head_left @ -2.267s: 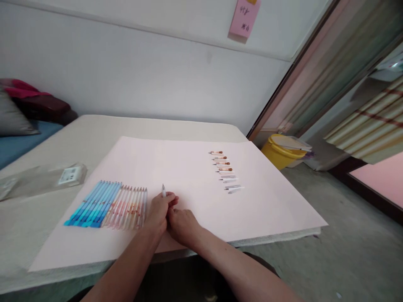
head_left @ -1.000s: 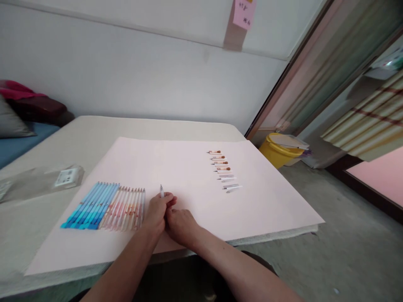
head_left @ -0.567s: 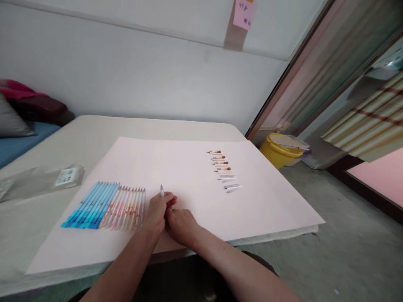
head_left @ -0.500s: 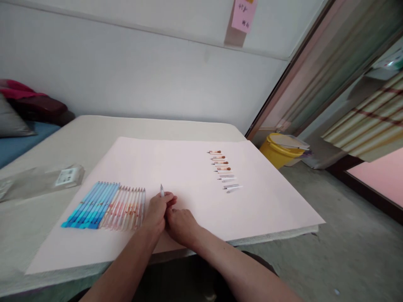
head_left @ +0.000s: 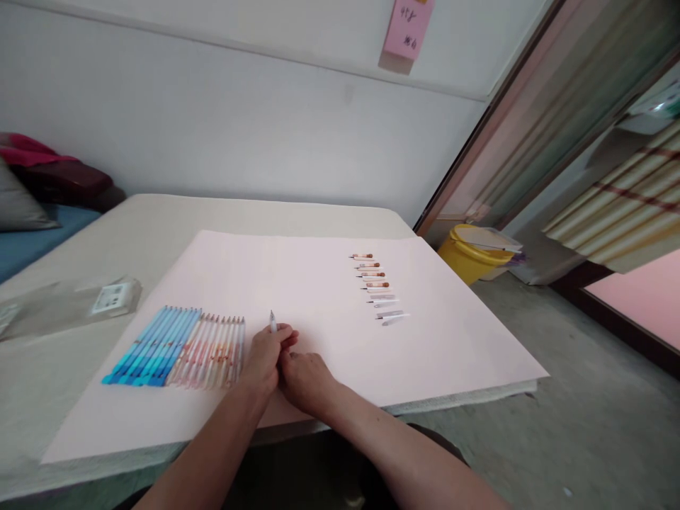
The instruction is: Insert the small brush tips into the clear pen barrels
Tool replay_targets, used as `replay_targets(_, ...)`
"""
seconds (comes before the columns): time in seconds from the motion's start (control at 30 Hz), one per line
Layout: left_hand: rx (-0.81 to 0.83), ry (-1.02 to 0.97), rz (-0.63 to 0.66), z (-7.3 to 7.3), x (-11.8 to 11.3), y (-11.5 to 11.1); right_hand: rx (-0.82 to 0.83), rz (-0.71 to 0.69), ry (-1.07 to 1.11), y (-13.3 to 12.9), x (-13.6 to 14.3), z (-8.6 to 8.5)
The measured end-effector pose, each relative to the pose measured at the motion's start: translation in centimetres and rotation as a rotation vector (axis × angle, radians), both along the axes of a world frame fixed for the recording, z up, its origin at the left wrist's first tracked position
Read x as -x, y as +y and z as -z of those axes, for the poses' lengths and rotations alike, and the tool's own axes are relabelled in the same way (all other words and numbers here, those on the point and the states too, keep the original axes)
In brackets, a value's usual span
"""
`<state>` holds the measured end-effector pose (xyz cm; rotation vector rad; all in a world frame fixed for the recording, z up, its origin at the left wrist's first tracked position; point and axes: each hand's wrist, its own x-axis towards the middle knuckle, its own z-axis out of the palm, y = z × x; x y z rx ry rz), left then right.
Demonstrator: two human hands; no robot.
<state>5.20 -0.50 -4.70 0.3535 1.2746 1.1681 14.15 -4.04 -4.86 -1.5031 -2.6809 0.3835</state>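
My left hand (head_left: 265, 352) is closed around a pale pen (head_left: 273, 322); its pointed tip sticks up past the fingers and points away from me. Pressed against it, my right hand (head_left: 308, 379) is closed too, its fingers curled at the pen's hidden lower end. What the right fingers grip cannot be seen. Left of my hands lies a row of pens with pink and orange prints (head_left: 212, 350), and beside it a row of blue pens (head_left: 154, 347). Disassembled pen parts (head_left: 378, 285), several with brown-topped pieces, lie in a column to the right.
A pale pink sheet (head_left: 297, 269) covers much of the table (head_left: 159, 212). At the left lies a clear plastic bag (head_left: 64, 308) with a white label. A yellow bucket (head_left: 462, 258) stands on the floor beyond the right edge. A pink note (head_left: 408, 30) hangs on the wall.
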Motion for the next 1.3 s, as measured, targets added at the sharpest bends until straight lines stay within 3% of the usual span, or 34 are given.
replay_targets(1.3, 0.000, 0.006, 0.010, -0.06, 0.01, -0.01, 0.006, 0.002, -0.018, 0.02, -0.07, -0.13)
